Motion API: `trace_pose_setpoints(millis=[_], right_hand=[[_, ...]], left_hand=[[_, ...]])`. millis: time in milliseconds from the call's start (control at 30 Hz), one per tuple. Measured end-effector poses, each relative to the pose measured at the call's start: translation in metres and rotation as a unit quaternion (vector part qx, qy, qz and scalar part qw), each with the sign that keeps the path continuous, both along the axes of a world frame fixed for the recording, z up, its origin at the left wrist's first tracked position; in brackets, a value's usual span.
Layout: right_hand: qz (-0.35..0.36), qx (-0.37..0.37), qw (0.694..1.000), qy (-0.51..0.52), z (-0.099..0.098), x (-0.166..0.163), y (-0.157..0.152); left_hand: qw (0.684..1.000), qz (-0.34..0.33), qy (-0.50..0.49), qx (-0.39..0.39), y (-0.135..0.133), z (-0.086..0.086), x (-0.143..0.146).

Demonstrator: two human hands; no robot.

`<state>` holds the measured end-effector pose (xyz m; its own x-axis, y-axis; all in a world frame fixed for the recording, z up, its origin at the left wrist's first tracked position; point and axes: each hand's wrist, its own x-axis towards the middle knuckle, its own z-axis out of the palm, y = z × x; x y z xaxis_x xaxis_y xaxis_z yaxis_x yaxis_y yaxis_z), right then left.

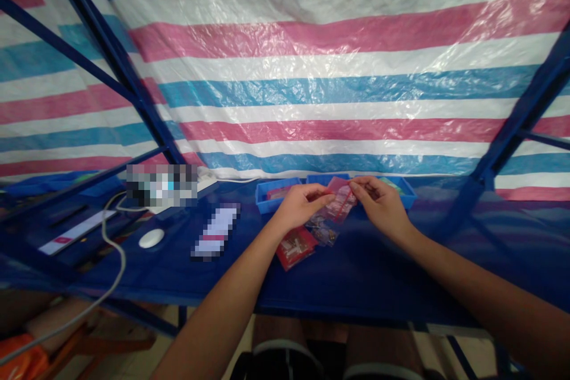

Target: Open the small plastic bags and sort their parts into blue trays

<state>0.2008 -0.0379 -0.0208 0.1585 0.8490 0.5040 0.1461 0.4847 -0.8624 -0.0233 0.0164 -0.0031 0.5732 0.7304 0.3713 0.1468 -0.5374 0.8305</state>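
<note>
A striped plastic sheet [312, 83] hangs behind your blue surface [365, 285]. Three blue trays stand along its back: the left tray [269, 206] holds something reddish, the right tray [408, 197] something pale green, and the contents of the middle tray [317, 179] are hidden from view. In front of them, your left hand [303, 206] and right hand [380, 202] hold a pink bag [342, 204] up between them. Your left fingers are nearly closed at its left edge; your right thumb and forefinger pinch its upper right side. Pale shapes show through the plastic, too blurred to name. Below, near your left wrist, a red bag [295, 249] lies on the surface with slim, pale pieces inside. Just beside it, a smaller clear bag [325, 235] contains tiny pieces.
</note>
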Motion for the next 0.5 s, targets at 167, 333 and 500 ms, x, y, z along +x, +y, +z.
trace_pose_setpoints(millis=[167, 333, 500], right_hand=[[-0.025, 0.047, 0.992, -0.111, 0.0021, 0.0028, -0.0049], [-0.007, 0.051, 0.984, -0.168, -0.0005, 0.0017, -0.0049], [0.003, 0.026, 0.991, -0.134, -0.0035, 0.0047, 0.0006]], left_hand=[[1.000, -0.003, 0.021, 0.019, -0.0011, 0.0007, 0.0007], [0.999, -0.005, 0.048, 0.016, 0.0015, -0.0008, -0.0020], [0.999, 0.001, 0.043, 0.008, 0.0029, -0.0011, -0.0022]])
